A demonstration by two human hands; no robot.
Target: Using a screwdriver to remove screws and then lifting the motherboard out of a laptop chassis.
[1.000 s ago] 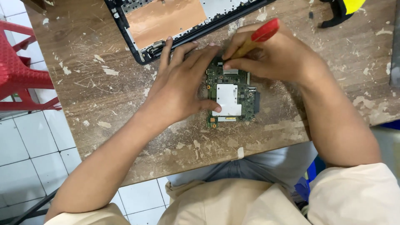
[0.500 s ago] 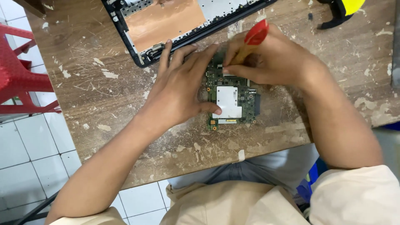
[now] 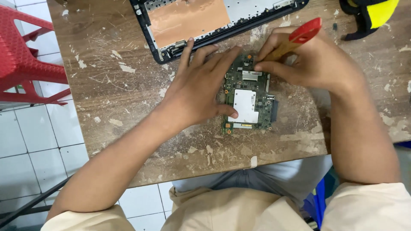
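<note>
- The worn wooden table carries everything; an opened laptop shell lies at its far edge.
- The green circuit board lies flat just beside that shell. I judge it light, stiff and fragile, best held by its edges.
- My left hand lies spread, pressing the board's left side.
- My right hand is closed round a red-handled screwdriver, tip at the board's top edge.

Circuit board on table, before laptop casing.

Green circuit board with white square patch, lying flat below the open laptop shell, red-handled tool tilted over its top edge
</note>
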